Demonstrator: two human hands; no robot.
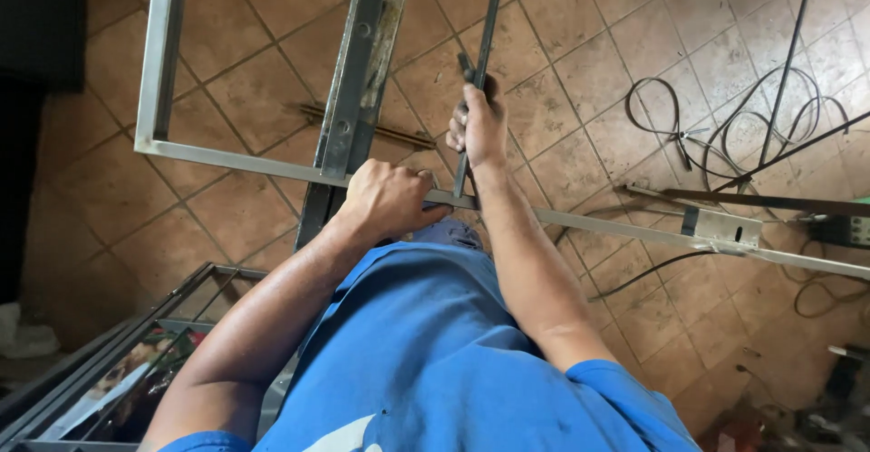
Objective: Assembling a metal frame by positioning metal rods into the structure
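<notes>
Rod point(490, 17): thin dark metal bar, it runs from the frame rail up toward 12 o'clock and leaves the picture at the top edge. The right hand point(478, 126) is clenched around it, approx. at mid-length, fingers wrapped fully. The lower end of the rod meets the frame point(227, 157) just beside the left hand point(388, 200). This hand is closed in a fist on the rail and presses on it, probably to keep the frame steady while the rod is set upright against it.

The frame is of pale square tube, w/ one side going toward 11 o'clock and the long rail going toward 4 o'clock. A darker channel bar point(358, 80) w/ holes passes under it, prob. as a support.

On the rail at 3 o'clock there is a small grey plate point(722, 227), rectangular, w/ holes; no label is readable on it. Black cables point(725, 126) lie in loops on the brown tiled floor point(245, 71) at 2 o'clock. At 8 o'clock a second frame point(136, 343) of dark bars stands, and behind it some colourful printed sheet, too blurred to tell more. The person wears a blue shirt point(426, 352).
</notes>
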